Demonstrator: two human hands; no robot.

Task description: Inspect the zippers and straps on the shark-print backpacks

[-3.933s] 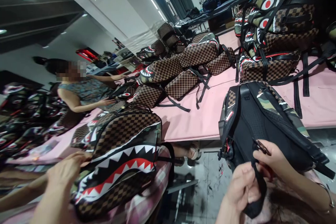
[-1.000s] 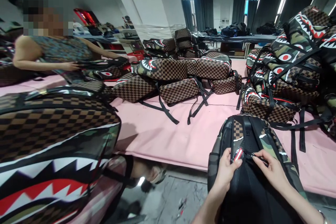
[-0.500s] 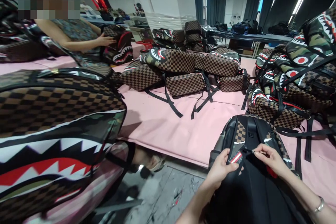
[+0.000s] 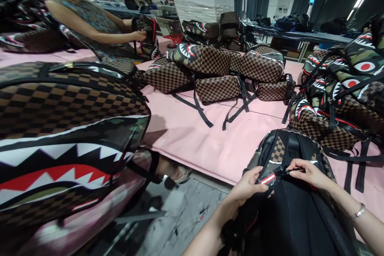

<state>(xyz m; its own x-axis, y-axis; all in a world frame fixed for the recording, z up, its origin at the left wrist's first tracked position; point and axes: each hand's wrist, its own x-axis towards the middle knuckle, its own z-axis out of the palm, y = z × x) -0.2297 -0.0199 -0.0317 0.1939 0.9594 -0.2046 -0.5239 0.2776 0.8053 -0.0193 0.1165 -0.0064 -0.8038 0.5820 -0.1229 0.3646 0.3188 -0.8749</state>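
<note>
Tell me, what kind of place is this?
Probably a bag workshop: many matching backpacks lie piled on a pink table, and a co-worker handles another bag.

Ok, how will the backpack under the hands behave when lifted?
The backpack probably holds its shape, since its top shows a rounded outline. The strap may flex, being a narrow band. Weight is hard to judge: its inside is hidden.
</note>
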